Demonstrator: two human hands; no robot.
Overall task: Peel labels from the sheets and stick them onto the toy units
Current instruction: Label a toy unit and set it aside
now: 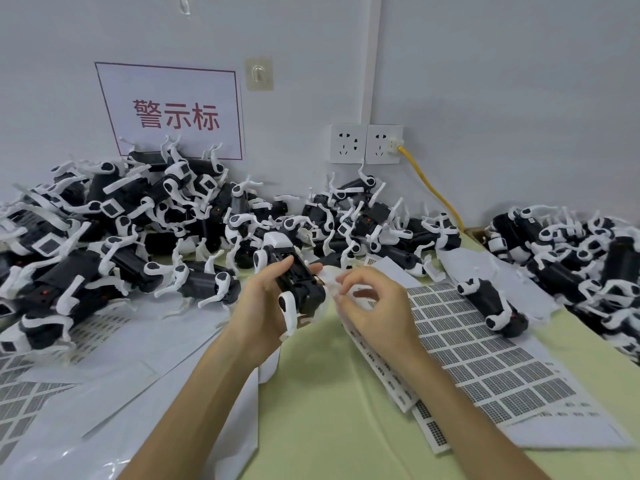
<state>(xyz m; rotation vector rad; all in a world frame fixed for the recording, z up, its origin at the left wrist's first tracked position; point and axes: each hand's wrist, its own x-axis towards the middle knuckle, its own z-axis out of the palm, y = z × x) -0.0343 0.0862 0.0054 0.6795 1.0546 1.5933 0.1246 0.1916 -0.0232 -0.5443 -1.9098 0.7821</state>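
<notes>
Toy unit (298, 285), glossy black body with white moulded legs, at frame centre above the pale green worktop (329, 410): my left hand (259, 303) grips it; my right hand (374, 303) pinches a white label (330, 277) at its end. Gridded label sheet (485, 348) lies lower right.

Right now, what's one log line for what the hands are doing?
left hand: holds toy unit | right hand: pinches white label beside toy unit | label sheet: on table
</notes>
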